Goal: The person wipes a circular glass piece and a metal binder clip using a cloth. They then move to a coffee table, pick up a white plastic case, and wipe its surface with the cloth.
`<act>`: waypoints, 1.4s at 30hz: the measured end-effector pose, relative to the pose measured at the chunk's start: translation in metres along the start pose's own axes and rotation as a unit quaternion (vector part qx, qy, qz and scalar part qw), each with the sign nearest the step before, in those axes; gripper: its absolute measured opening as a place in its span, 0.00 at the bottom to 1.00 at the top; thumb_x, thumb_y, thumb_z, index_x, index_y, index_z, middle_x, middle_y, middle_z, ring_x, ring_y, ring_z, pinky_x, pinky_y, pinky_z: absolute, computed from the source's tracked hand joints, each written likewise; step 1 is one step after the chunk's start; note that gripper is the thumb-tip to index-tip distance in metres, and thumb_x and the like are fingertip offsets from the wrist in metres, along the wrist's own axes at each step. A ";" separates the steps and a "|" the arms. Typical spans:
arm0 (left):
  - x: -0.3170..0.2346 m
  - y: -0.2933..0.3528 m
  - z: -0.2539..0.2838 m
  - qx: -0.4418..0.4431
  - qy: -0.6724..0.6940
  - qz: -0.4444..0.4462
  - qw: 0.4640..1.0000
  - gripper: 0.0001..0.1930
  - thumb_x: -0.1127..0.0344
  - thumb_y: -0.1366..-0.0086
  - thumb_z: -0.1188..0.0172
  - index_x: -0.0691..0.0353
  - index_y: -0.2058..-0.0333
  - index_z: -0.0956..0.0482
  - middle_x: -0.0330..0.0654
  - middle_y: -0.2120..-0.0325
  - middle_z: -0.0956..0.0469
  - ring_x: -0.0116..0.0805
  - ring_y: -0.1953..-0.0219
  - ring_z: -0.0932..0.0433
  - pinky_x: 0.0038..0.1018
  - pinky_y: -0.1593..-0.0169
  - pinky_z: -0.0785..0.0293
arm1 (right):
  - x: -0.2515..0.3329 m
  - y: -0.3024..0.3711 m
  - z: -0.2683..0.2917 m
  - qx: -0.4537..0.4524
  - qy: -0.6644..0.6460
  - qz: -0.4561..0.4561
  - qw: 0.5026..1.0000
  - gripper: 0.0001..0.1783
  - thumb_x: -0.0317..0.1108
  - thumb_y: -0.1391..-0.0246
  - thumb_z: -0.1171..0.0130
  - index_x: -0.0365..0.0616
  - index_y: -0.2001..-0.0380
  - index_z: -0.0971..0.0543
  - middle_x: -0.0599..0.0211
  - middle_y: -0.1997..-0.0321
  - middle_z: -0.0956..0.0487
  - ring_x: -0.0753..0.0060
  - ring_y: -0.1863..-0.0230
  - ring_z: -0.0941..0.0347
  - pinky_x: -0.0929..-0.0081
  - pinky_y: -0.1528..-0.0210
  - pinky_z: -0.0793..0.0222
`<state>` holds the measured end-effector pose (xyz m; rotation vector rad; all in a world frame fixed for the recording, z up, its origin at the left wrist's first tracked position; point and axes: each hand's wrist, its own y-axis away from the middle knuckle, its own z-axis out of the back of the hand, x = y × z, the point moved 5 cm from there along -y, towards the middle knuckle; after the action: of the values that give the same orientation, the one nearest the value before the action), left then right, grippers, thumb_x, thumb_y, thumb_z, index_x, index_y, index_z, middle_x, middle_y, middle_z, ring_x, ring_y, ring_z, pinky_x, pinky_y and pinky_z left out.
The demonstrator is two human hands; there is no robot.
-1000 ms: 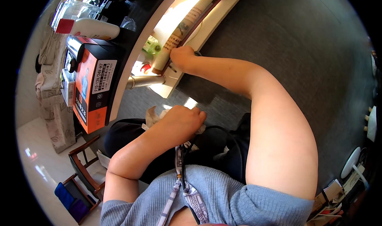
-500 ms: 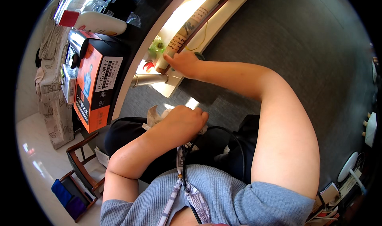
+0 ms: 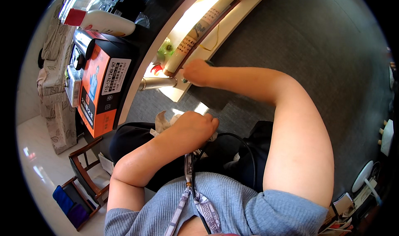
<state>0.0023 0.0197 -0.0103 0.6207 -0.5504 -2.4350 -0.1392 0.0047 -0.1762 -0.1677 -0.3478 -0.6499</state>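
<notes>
My left hand is closed over my lap, with a crumpled beige cloth showing on both sides of it. My right hand reaches forward to the front edge of a pale low shelf, its fingers curled. Small dark green edges peek out on either side of that hand; what it holds, if anything, is hidden. Just beyond its fingers lies a long cream roll, scroll-like, with writing and a picture. A thin yellow cord lies by the roll.
On the dark tabletop at left stand an orange and black box, a white bottle with a red cap and a clear jar. A metal table leg stands near the shelf. Wooden chairs are at lower left.
My right hand has drawn slightly back from the end of the roll, and its outstretched index finger has curled in. My left hand has stayed nearly still.
</notes>
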 end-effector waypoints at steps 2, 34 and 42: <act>0.000 0.000 -0.002 0.004 -0.002 0.000 1.000 0.14 0.66 0.50 0.37 0.64 0.66 0.27 0.44 0.73 0.25 0.41 0.73 0.21 0.34 0.70 0.25 | 0.007 -0.003 -0.009 0.013 -0.020 -0.028 0.999 0.13 0.34 0.51 0.44 0.46 0.62 0.18 0.61 0.68 0.17 0.56 0.64 0.19 0.62 0.65 0.25; -0.006 0.006 0.001 -0.027 0.000 0.000 1.000 0.12 0.67 0.50 0.39 0.63 0.67 0.27 0.44 0.73 0.25 0.43 0.74 0.21 0.35 0.71 0.25 | -0.004 -0.024 0.038 -0.061 0.093 0.000 0.994 0.11 0.29 0.55 0.43 0.46 0.67 0.16 0.59 0.64 0.17 0.59 0.65 0.18 0.65 0.70 0.25; -0.003 0.006 0.000 -0.033 -0.003 -0.008 0.999 0.13 0.67 0.52 0.38 0.63 0.68 0.27 0.44 0.73 0.25 0.44 0.75 0.21 0.36 0.72 0.25 | -0.075 -0.030 0.083 0.029 0.172 -0.161 0.971 0.44 0.35 0.56 0.34 0.58 0.34 0.39 0.53 0.31 0.41 0.61 0.61 0.19 0.69 0.68 0.24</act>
<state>0.0069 0.0173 -0.0067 0.5913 -0.4663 -2.4601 -0.2351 0.0452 -0.1253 0.0620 -0.0575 -0.9716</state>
